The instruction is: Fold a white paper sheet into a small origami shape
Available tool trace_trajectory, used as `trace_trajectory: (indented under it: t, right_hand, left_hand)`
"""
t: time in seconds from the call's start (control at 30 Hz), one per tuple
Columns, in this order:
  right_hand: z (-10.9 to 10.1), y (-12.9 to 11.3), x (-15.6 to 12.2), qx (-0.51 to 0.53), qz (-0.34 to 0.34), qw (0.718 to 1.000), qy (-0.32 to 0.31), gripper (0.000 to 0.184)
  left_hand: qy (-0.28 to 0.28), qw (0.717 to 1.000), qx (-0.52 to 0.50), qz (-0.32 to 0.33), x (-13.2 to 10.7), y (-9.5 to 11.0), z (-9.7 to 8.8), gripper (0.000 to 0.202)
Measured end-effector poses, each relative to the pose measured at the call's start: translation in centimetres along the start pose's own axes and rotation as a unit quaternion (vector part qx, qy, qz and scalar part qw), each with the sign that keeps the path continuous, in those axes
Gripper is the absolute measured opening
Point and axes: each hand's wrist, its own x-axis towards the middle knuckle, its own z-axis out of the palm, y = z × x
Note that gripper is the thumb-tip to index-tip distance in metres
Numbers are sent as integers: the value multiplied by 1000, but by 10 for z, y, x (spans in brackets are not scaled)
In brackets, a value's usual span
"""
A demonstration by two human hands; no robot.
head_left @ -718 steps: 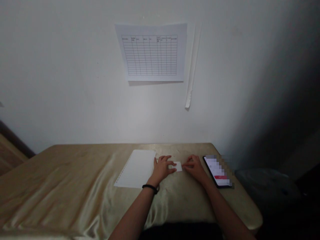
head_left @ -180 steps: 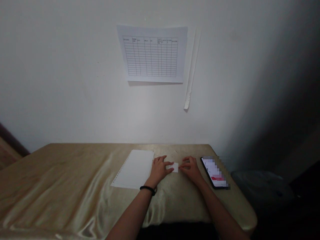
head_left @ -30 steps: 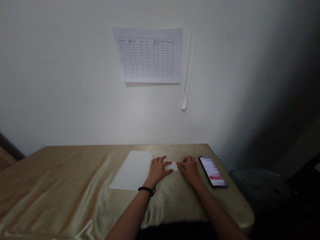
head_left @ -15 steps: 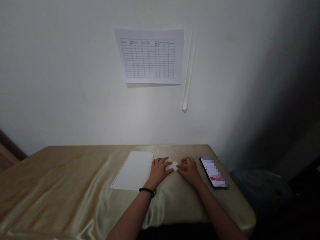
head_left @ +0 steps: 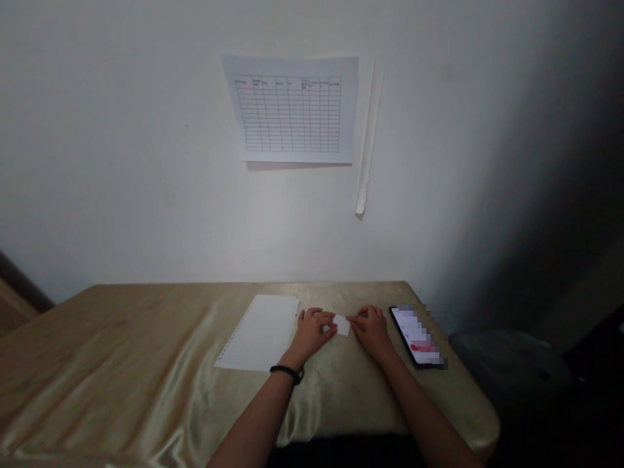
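A small piece of white paper [head_left: 342,325] is held between my two hands, just above or on the gold cloth. My left hand [head_left: 312,331], with a black band at the wrist, pinches the paper's left side between thumb and fingers. At its upper right edge, my right hand [head_left: 371,330] grips the paper with thumb and index finger, the other fingers curled. Beside my left hand lies a white loose-leaf sheet [head_left: 260,331] with holes along its left edge. Whether the small paper is folded I cannot tell.
A phone [head_left: 414,338] with a lit screen lies right of my right hand. Wrinkled gold cloth [head_left: 146,364] covers the table, which meets the wall. On the wall hang a printed table sheet [head_left: 292,110] and a white strip [head_left: 365,169]. A dark translucent bag-like shape [head_left: 507,364] is beyond the right edge.
The small paper has turned and shows more of its surface between my hands. My fingers have shifted on its edges, and the right hand has moved slightly right.
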Motion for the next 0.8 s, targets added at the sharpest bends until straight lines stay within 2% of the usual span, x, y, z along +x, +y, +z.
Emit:
trace_trajectory:
  t: [0.17,0.3,0.53,0.8]
  right_hand:
    - [0,0,0,5,-2,1000,-1,25]
    - [2,4,2,30,11,999,22,22]
    - [9,14,6,76,39,994,67,18]
    - [9,12,12,63,0,998,29,14]
  left_hand:
    - [4,1000,-13,25,1,1,1,19]
    - [-2,999,-17,29,1,0,1,19]
    - [3,999,17,37,0,1,4,42]
    - [-14,997,55,44,-2,3,5,42]
